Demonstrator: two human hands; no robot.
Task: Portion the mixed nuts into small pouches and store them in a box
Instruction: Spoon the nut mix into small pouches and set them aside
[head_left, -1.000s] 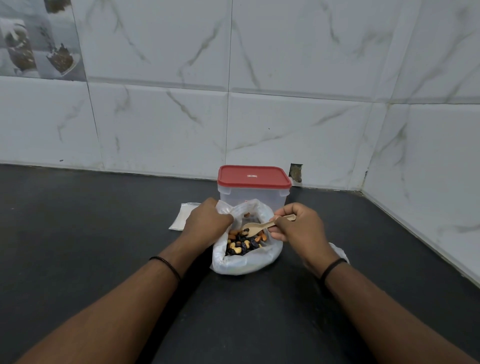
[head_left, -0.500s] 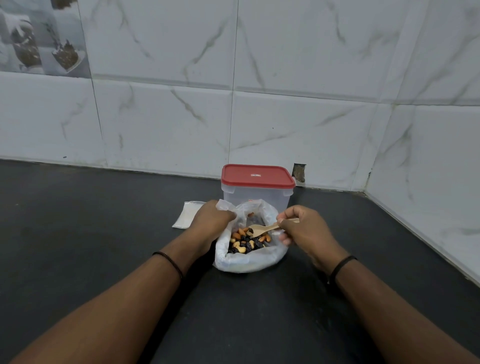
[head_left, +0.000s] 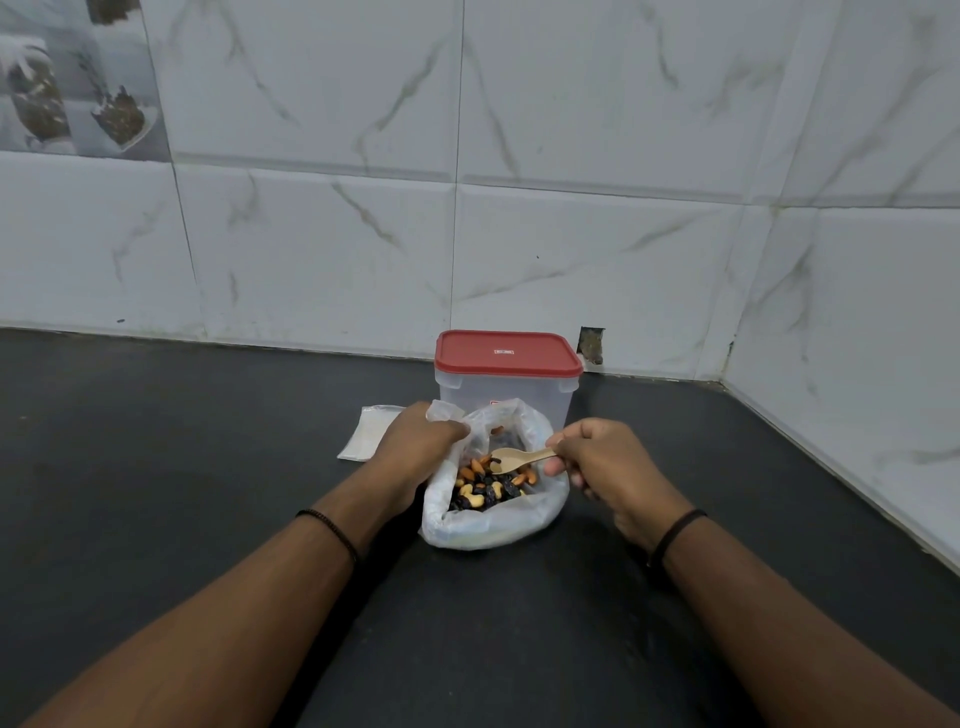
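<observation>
On the dark counter (head_left: 208, 519) our left hand (head_left: 415, 447) grips the nut bag's (head_left: 493, 525) rim while our right hand (head_left: 608, 467) pinches a wooden spoon (head_left: 519, 457) over the nuts (head_left: 488, 486), before the red-lidded box (head_left: 506, 384).

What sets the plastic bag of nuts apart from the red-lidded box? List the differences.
The plastic bag is soft and crumpled; the box is rigid and square-edged.
The bag's mouth is open, held by the left hand; the box is shut under its red lid.
The bag shows mixed nuts; nothing is visible in the box.
Both stand on the dark counter.
</observation>
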